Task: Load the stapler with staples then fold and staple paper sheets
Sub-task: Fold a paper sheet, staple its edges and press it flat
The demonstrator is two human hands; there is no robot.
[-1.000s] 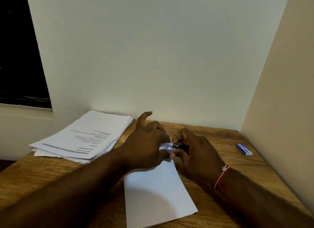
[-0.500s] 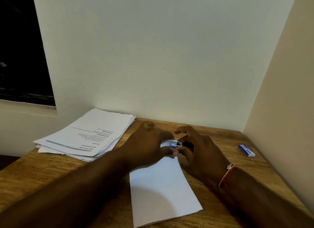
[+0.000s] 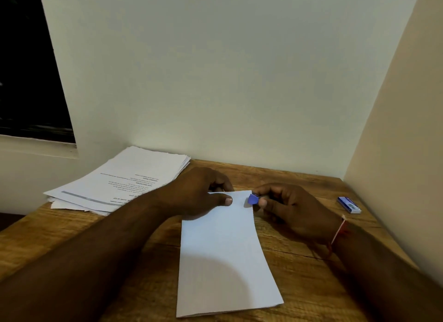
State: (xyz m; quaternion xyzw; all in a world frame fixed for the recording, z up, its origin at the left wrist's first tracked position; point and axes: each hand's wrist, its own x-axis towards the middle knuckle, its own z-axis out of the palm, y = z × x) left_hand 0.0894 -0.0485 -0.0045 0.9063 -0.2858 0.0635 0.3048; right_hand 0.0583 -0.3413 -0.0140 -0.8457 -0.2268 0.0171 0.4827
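A folded white paper sheet [image 3: 223, 254] lies lengthwise on the wooden desk [image 3: 299, 285] in front of me. My left hand [image 3: 199, 193] pinches its far left corner, thumb on top. My right hand [image 3: 287, 206] grips a small blue stapler [image 3: 253, 199], whose nose sits over the sheet's far right corner. Most of the stapler is hidden inside my fingers.
A stack of printed paper sheets [image 3: 124, 180] rests at the desk's back left, partly over the edge. A small blue staple box [image 3: 348, 204] lies at the right near the side wall. Walls close off the back and right.
My hands have drawn apart a little. The right hand shifted right, so the stapler's blue nose now shows over the corner. My left index finger has curled down.
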